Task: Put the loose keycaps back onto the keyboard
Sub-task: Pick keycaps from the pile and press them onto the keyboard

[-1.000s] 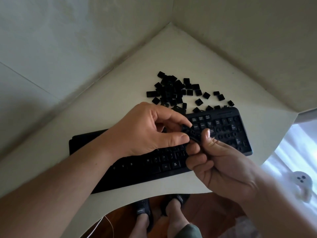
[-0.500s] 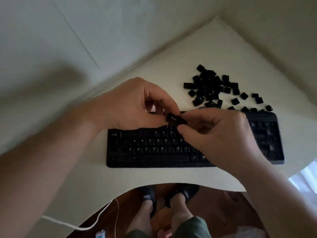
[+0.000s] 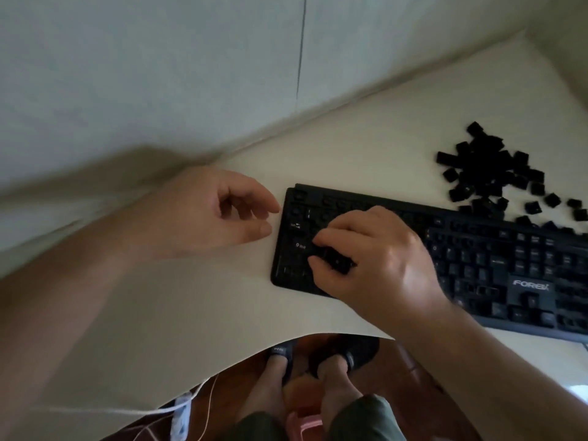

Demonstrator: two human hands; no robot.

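Two bare hands work at the left end of a black keyboard (image 3: 477, 259) that lies on a white sheet-covered table (image 3: 197, 313) set against a pale wall (image 3: 159, 74). The right hand (image 3: 378, 259) reaches across the board's left end with its fingers bent down, and its thumb and fingertips pinch a black keycap (image 3: 337, 261) right at the key rows near the lower left corner; whether the cap is already seated cannot be told. The left hand (image 3: 219, 211) hovers just beside the keyboard's left edge, fingers loosely curled and holding nothing, not touching the board. A heap of loose keycaps (image 3: 496, 176) sits on the table behind the keyboard's right half, a few of them strung out along its back edge. Several sockets in the right part of the board show no caps. Below the table edge are two feet in dark sandals (image 3: 346, 354) on a wooden floor, beside a white cable (image 3: 178, 409).
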